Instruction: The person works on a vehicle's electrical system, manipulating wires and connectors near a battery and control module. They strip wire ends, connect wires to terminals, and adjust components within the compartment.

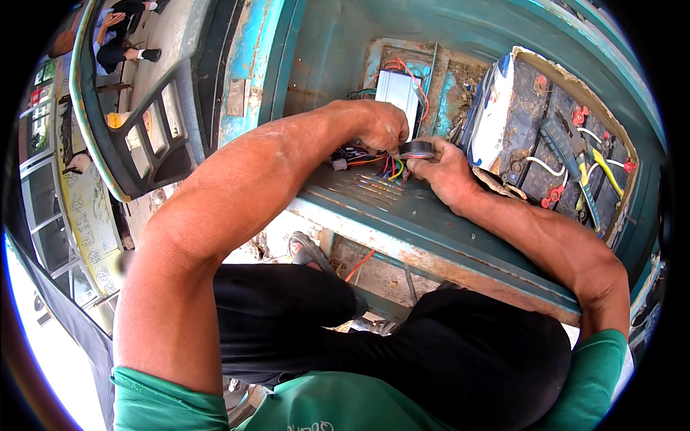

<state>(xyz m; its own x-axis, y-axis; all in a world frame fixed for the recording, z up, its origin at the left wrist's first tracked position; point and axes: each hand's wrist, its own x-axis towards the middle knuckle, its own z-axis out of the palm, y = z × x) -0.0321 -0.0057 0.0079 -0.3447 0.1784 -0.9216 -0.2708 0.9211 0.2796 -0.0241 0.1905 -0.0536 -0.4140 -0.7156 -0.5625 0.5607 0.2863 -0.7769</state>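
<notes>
Beside the coloured wires, our right hand has the black tape roll between thumb and bent fingers, while our left hand curls close by and we cannot tell if it grips anything; we judge the roll light, firm but sticky, best held by its flat sides.

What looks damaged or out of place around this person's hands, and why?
The compartment's near edge looks damaged: rusty, its paint worn. At right, a teal-handled tool seems out of place, lying on the black batteries among red terminals.
</notes>
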